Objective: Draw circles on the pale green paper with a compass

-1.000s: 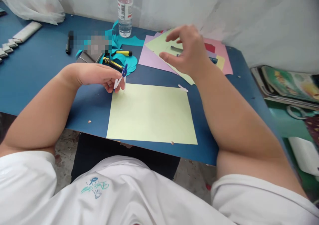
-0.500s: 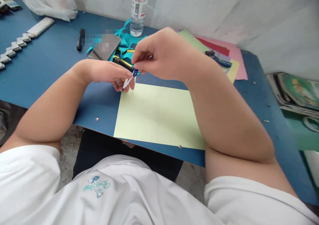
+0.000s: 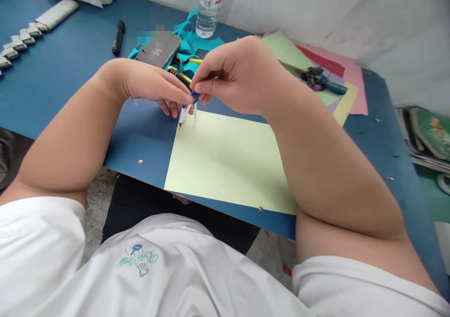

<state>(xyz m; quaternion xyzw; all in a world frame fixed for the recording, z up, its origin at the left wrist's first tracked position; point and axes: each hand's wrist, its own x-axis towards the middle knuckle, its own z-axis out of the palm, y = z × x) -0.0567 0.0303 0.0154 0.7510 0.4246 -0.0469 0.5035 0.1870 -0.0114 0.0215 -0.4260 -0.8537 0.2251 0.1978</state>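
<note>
A blue and white drawing compass (image 3: 188,110) stands with its legs slightly spread over the far left corner of a pale yellow-green sheet of paper (image 3: 228,162). My right hand (image 3: 228,78) pinches the blue top of the compass between thumb and fingertips. From the left, my left hand (image 3: 154,85) has its thumb against the compass just below the hinge, and its other fingers curl loosely behind the legs. Whether both leg tips touch the paper is hard to tell.
Behind my hands lie a phone (image 3: 160,50), a black marker (image 3: 118,37), a yellow-black handled tool (image 3: 180,77) and turquoise ribbon (image 3: 188,31). A water bottle (image 3: 208,15) stands at the wall. Coloured sheets (image 3: 355,83) lie far right, folded paper pieces (image 3: 26,36) far left.
The view has shifted a little, so the table's things appear higher and further right. My left fingers sit higher along the compass legs, nearer the hinge. My right hand keeps its pinch on the top.
</note>
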